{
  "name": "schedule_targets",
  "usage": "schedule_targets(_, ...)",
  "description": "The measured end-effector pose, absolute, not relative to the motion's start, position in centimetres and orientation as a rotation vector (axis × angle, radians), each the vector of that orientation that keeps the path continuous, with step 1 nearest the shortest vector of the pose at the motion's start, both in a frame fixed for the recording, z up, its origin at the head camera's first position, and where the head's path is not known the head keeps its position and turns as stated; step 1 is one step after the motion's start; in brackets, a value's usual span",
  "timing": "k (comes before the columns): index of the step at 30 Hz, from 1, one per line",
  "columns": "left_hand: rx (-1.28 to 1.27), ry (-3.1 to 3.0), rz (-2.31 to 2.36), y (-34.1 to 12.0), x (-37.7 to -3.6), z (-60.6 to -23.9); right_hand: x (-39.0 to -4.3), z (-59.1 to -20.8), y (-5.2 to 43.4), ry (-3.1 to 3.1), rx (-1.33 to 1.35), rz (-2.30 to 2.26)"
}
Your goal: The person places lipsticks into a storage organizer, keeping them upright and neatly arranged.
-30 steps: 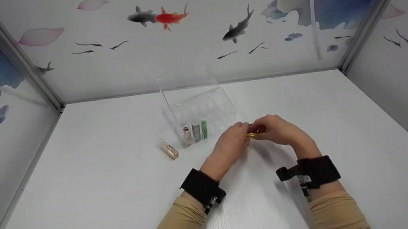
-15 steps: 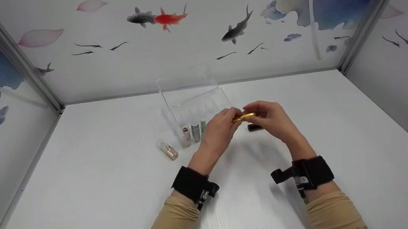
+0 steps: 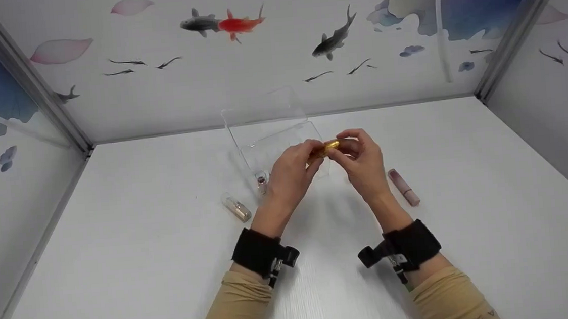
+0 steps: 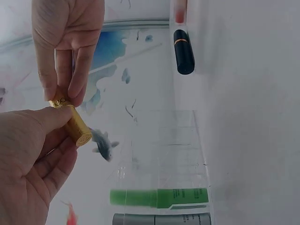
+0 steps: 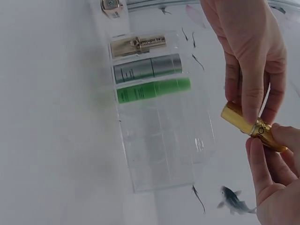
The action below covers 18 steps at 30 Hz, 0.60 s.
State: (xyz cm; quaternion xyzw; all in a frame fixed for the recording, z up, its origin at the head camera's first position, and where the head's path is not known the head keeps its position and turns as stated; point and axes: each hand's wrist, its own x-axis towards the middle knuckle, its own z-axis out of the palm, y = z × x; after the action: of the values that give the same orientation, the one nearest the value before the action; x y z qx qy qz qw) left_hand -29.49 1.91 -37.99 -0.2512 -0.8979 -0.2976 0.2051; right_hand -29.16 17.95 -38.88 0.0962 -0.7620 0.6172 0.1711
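White table [image 3: 471,226] inside fish-painted walls [image 3: 275,43]. Both the left hand [image 3: 290,171] and right hand [image 3: 362,161] pinch the gold tube [image 3: 327,147], now raised higher above the clear organizer [image 3: 267,145]; a pink lipstick [image 3: 404,187] is newly visible right of the organizer.

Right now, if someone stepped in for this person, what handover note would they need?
Left hand and right hand: both pinch the gold lipstick tube, held in the air above the clear organizer box.
Done: green tube, grey tube and a gold-labelled tube sit in the box.
Left: gold tube in hand; pink lipstick, black lipstick and a clear-capped tube lie on the white table.
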Motion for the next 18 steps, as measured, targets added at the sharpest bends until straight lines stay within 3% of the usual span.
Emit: schedule_targets(18,-0.698,-2.445,-0.91,0.9,-30.5,-37.7,-29.6,-39.5,15.0,-2.037,0.332,1.588)
